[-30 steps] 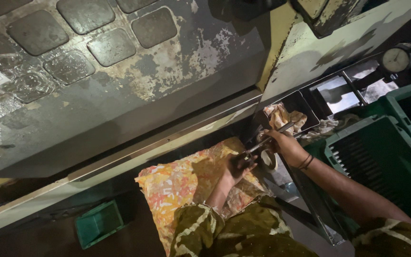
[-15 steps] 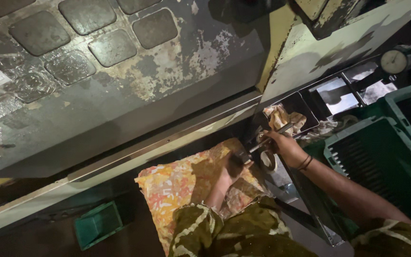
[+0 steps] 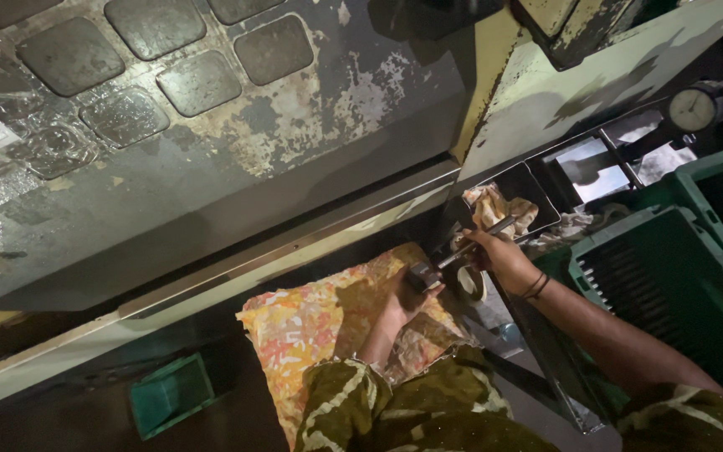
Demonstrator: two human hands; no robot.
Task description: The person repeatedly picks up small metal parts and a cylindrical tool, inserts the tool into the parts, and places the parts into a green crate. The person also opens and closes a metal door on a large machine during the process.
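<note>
Head view: the left hand (image 3: 402, 303) closes around a small dark metal block (image 3: 422, 276), which lies at the upper edge of the orange floral cloth (image 3: 311, 331). The right hand (image 3: 504, 258) is just up and right of that cloth, its fingers pinched round a thin steel rod (image 3: 474, 244) whose lower end meets the block. Both pieces look like solid metal: stiff, heavy for their bulk, and probably oily, so I judge they would slip in a loose hold. The rod is best taken near its middle, the block across its flat sides.

A crumpled rag (image 3: 499, 209) lies just beyond the right hand, in a dark recess of the machine (image 3: 211, 151), whose worn painted body stretches above the cloth. A round gauge (image 3: 693, 109) sits far up and right of the cloth. Green crates (image 3: 671, 285) crowd the right forearm, leaving little elbow room there. A small green bin (image 3: 173, 393) stands left of the cloth, below the pale rail (image 3: 236, 276). The cloth itself is soft and could snag.
</note>
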